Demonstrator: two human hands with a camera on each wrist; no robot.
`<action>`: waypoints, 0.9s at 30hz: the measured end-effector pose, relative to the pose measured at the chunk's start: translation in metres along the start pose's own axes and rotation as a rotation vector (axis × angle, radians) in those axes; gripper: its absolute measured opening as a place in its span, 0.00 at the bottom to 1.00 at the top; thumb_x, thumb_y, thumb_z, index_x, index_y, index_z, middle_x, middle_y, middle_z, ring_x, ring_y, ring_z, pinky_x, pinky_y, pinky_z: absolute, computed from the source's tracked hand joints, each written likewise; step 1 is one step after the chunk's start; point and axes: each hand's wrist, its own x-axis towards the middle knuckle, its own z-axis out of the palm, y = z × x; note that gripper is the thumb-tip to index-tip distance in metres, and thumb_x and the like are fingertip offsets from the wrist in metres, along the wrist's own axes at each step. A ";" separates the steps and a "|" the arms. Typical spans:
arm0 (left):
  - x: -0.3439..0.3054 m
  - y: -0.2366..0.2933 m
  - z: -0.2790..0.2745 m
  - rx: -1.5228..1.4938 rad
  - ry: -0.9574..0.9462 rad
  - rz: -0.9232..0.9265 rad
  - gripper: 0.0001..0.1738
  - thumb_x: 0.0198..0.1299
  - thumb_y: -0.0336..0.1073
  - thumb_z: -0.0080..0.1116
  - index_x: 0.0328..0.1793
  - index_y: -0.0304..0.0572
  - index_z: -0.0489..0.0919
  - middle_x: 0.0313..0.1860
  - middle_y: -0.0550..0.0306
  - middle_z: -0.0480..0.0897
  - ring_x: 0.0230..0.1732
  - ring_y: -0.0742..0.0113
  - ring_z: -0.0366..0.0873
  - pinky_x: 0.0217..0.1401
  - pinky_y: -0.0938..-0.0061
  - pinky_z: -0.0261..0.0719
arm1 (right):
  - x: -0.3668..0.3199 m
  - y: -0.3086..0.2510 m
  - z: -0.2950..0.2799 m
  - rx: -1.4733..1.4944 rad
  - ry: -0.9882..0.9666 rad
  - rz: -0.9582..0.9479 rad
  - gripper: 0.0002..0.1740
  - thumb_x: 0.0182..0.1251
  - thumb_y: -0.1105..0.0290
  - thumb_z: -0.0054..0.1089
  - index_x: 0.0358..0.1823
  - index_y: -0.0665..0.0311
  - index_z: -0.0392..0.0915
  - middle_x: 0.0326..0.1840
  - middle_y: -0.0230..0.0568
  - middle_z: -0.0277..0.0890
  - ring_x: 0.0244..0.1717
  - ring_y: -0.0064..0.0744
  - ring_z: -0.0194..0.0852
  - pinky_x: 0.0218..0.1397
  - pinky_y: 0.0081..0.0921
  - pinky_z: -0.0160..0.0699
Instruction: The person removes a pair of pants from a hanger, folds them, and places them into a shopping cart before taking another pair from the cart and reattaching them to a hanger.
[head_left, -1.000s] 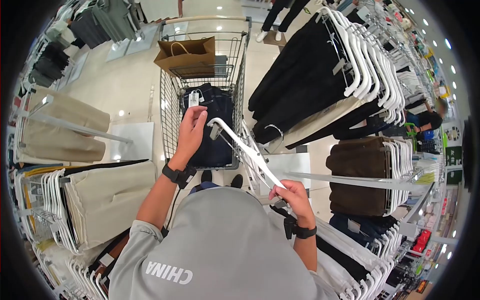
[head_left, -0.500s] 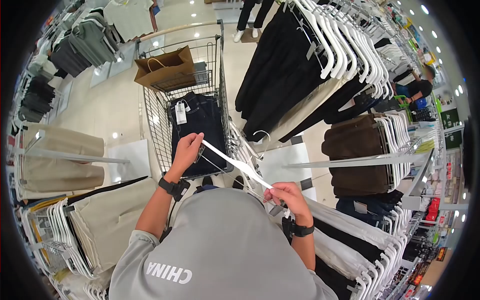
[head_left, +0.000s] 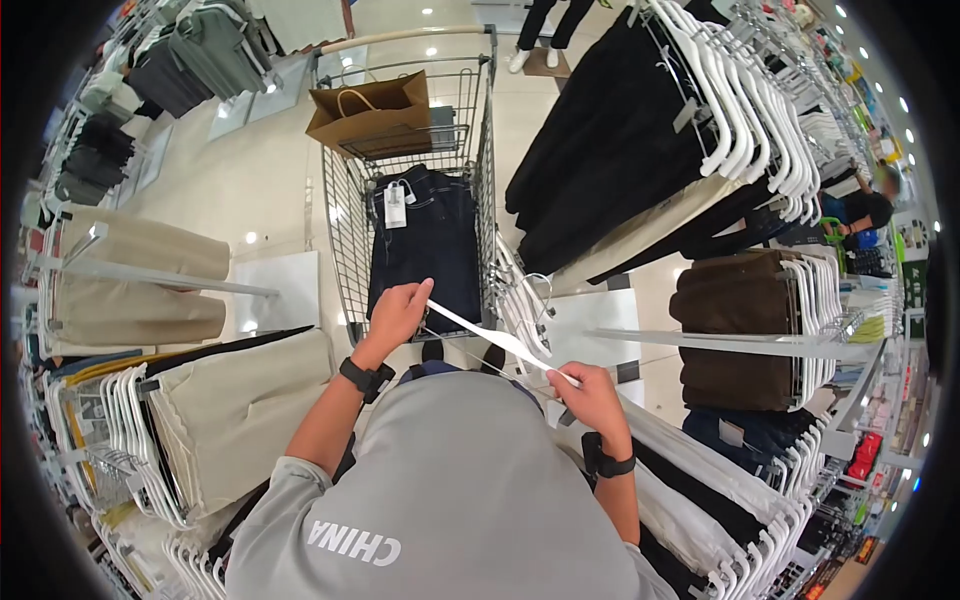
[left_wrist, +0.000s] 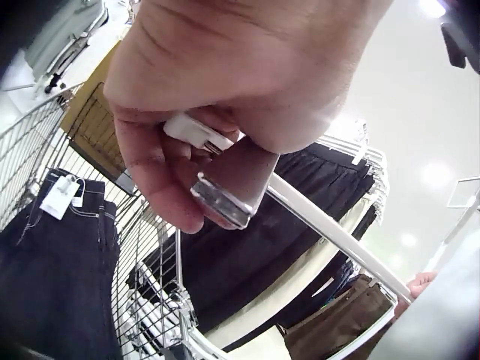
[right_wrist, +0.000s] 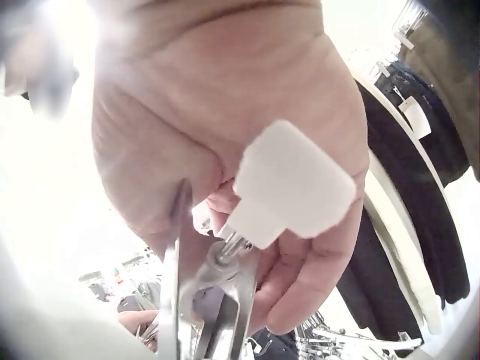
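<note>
Both hands hold a white clip hanger (head_left: 492,336) stretched between them in front of the grey shirt. The left hand (head_left: 400,312) grips its far end, fingers curled round the end and a metal clip (left_wrist: 229,199) in the left wrist view. At the opposite end, the right hand (head_left: 592,398) grips the hanger; in the right wrist view a white end piece (right_wrist: 292,184) and a metal clip (right_wrist: 171,292) show at that palm. Nothing hangs from the hanger. Dark jeans (head_left: 425,240) with a white tag (head_left: 395,205) lie folded in the shopping cart, beyond the left hand.
The wire shopping cart (head_left: 487,130) stands ahead, with a brown paper bag (head_left: 375,110) at its far end. Several white hangers (head_left: 518,290) hang at its right side. Racks of black trousers (head_left: 610,140), brown trousers (head_left: 735,330) and beige trousers (head_left: 245,410) flank the person.
The left hand has moved from beside the jeans' tag to the hanger's free end and taken hold of it. The right hand has kept its end throughout. The head view has shifted slightly.
</note>
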 end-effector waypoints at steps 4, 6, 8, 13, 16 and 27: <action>-0.008 -0.005 -0.005 0.006 0.034 -0.038 0.29 0.70 0.50 0.46 0.24 0.31 0.77 0.13 0.50 0.76 0.16 0.58 0.76 0.25 0.65 0.72 | 0.003 -0.006 0.007 -0.114 0.037 -0.034 0.16 0.63 0.61 0.64 0.28 0.69 0.82 0.15 0.45 0.74 0.15 0.36 0.70 0.24 0.30 0.66; -0.010 -0.001 -0.007 -0.029 0.050 -0.033 0.28 0.70 0.49 0.47 0.24 0.31 0.76 0.13 0.51 0.75 0.16 0.61 0.76 0.24 0.66 0.71 | 0.005 -0.011 0.006 -0.140 0.050 -0.053 0.16 0.62 0.60 0.64 0.28 0.68 0.82 0.16 0.49 0.73 0.15 0.43 0.69 0.23 0.32 0.66; -0.010 -0.002 -0.006 -0.066 0.068 -0.024 0.27 0.70 0.48 0.48 0.24 0.31 0.75 0.13 0.52 0.75 0.15 0.64 0.76 0.22 0.68 0.71 | 0.007 -0.015 0.004 -0.151 0.063 -0.067 0.16 0.61 0.60 0.65 0.28 0.68 0.82 0.15 0.48 0.73 0.15 0.43 0.69 0.24 0.32 0.66; -0.003 -0.017 0.001 -0.265 -0.003 -0.045 0.24 0.71 0.45 0.48 0.27 0.32 0.75 0.17 0.56 0.76 0.18 0.73 0.75 0.22 0.75 0.72 | 0.010 -0.020 -0.002 -0.177 0.073 -0.061 0.17 0.60 0.58 0.65 0.28 0.67 0.82 0.15 0.48 0.73 0.16 0.43 0.69 0.24 0.32 0.66; -0.006 -0.008 0.003 -0.406 -0.020 -0.113 0.24 0.72 0.46 0.47 0.28 0.32 0.76 0.18 0.57 0.77 0.20 0.73 0.76 0.24 0.76 0.73 | 0.011 -0.015 -0.004 -0.185 0.075 -0.094 0.15 0.61 0.61 0.66 0.29 0.69 0.83 0.14 0.37 0.72 0.16 0.24 0.65 0.23 0.25 0.63; -0.005 -0.020 0.017 -0.289 -0.040 -0.037 0.25 0.71 0.47 0.48 0.28 0.31 0.76 0.18 0.57 0.77 0.21 0.72 0.77 0.26 0.75 0.71 | 0.009 0.000 -0.008 -0.089 -0.024 0.011 0.17 0.62 0.59 0.64 0.32 0.69 0.82 0.16 0.46 0.72 0.17 0.32 0.65 0.26 0.30 0.66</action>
